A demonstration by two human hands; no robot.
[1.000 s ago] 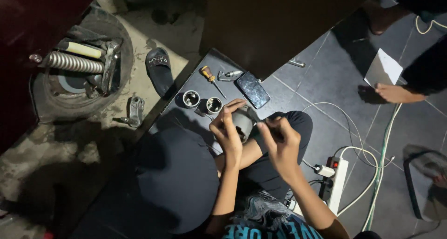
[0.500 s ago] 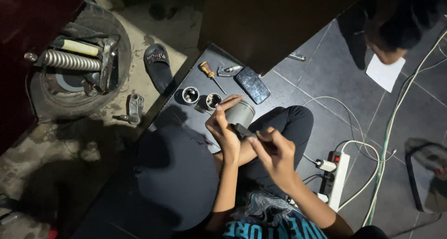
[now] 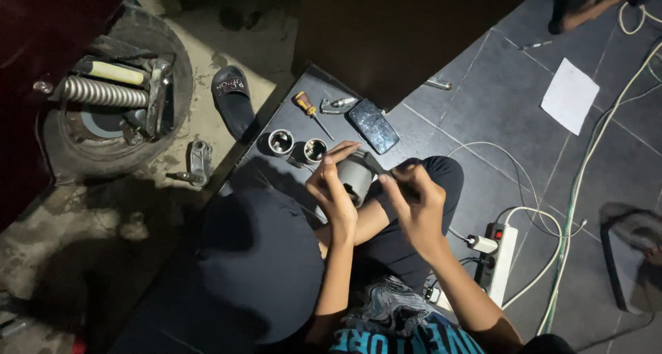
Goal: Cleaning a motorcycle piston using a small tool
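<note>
We're mid-job by the look of it: our left hand (image 3: 332,192) is wrapped around the grey metal cylinder (image 3: 356,175), while our right hand (image 3: 414,202) pinches something small and dark against its right side. Two more metal cups (image 3: 281,142) wait untouched on the floor, far-left of the hands, beside an orange-handled screwdriver (image 3: 308,108).

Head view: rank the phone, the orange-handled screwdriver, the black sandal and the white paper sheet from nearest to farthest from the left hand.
From the left hand, which holds the grey metal cylinder:
1. Phone, just above the hand on the dark board.
2. Orange-handled screwdriver, up and slightly left, close to the phone's distance but a little farther.
3. Black sandal, farther left on the concrete.
4. White paper sheet, far right on the tiles.
</note>
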